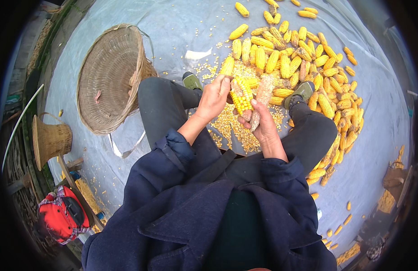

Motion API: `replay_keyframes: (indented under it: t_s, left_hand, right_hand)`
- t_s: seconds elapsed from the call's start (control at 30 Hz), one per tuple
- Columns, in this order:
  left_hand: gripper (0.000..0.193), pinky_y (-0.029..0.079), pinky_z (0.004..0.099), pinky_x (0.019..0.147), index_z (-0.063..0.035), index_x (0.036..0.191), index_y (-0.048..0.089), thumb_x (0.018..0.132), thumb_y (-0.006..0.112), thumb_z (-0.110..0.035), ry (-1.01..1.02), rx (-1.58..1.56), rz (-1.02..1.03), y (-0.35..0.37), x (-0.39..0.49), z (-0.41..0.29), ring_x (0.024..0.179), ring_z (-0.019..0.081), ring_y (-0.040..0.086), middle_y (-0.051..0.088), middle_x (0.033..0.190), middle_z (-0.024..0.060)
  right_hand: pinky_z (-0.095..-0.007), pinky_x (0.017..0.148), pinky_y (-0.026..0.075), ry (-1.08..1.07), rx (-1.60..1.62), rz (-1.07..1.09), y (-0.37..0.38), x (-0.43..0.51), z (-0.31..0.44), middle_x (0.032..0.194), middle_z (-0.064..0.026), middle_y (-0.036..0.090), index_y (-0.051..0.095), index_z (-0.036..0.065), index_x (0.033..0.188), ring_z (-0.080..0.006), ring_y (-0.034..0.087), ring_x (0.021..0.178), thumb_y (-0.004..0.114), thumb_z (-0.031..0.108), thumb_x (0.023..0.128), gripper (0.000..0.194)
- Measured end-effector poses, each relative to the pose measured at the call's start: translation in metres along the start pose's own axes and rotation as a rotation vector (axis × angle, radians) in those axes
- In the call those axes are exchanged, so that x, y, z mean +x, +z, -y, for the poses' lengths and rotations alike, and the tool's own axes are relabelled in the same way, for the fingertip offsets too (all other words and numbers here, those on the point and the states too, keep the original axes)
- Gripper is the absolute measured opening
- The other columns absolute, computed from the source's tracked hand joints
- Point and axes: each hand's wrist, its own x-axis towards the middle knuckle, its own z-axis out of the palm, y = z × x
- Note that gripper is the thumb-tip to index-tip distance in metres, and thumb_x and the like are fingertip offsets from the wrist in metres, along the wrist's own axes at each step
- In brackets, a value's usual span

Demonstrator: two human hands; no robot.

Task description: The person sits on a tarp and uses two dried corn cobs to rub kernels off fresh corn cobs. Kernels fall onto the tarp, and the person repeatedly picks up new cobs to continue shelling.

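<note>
Between my hands is a partly shelled ear of corn (242, 98), with yellow kernels on part of it and bare cob showing elsewhere. My left hand (212, 100) grips its upper side. My right hand (265, 127) holds its lower end together with a bare corncob (263, 96), which lies alongside the ear. Loose kernels (234, 130) are heaped on the sheet under both hands, between my legs. Beyond and to the right spreads a large pile of unshelled corn ears (295, 64). Some fingertips are hidden behind the ear and cob.
A large wicker basket (107, 81) lies tipped at my left knee, a few cobs inside. Farther left are a smaller wicker basket (53, 139) and a red garment with plaid sleeves (65, 213), seemingly on a person. A grey-blue sheet (175, 20) covers the ground.
</note>
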Motion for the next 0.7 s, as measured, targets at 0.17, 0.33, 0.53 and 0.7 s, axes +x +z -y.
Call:
replay_keyframes:
  t_s: [0.17,0.33,0.53,0.7]
  left_hand:
    - [0.031,0.048,0.0285,0.049,0.0015,0.094,0.053,0.094,0.045,-0.029,-0.08,0.089,0.023,0.001,0.003,-0.002,0.052,0.0163,0.06,0.059,0.066,0.0088]
    - [0.028,0.049,0.0243,0.048,0.0002,0.087,0.054,0.095,0.044,-0.024,-0.186,-0.052,-0.001,-0.002,0.009,0.003,0.059,0.0109,0.059,0.058,0.072,0.0048]
    - [0.026,0.051,0.0272,0.059,-0.0008,0.107,0.056,0.091,0.05,-0.02,-0.052,-0.039,-0.08,-0.004,0.0,0.002,0.075,0.0132,0.063,0.061,0.091,0.0108]
    - [0.026,0.049,0.0316,0.068,-0.0027,0.107,0.06,0.084,0.059,-0.016,0.199,0.386,0.097,-0.018,0.009,-0.016,0.078,0.0251,0.062,0.061,0.09,0.0139]
  right_hand:
    - [-0.0178,0.037,0.035,0.02,-0.007,0.029,0.001,0.0,0.0,0.085,-0.0187,0.061,0.047,-0.002,0.116,-0.0138,0.053,0.054,0.049,0.033,0.086,0.046]
    - [-0.0172,0.037,0.036,0.031,0.063,0.099,0.002,0.0,0.001,0.086,-0.0193,0.062,0.046,-0.002,0.116,-0.0138,0.054,0.055,0.048,0.032,0.086,0.045]
    - [-0.0174,0.037,0.037,-0.007,0.006,-0.073,-0.002,0.005,-0.002,0.085,-0.0195,0.062,0.046,-0.001,0.117,-0.0141,0.054,0.054,0.048,0.032,0.086,0.045]
    - [-0.0187,0.038,0.038,-0.007,-0.046,-0.03,0.001,0.004,0.002,0.082,-0.0133,0.062,0.045,0.001,0.12,-0.0132,0.056,0.054,0.053,0.029,0.084,0.046]
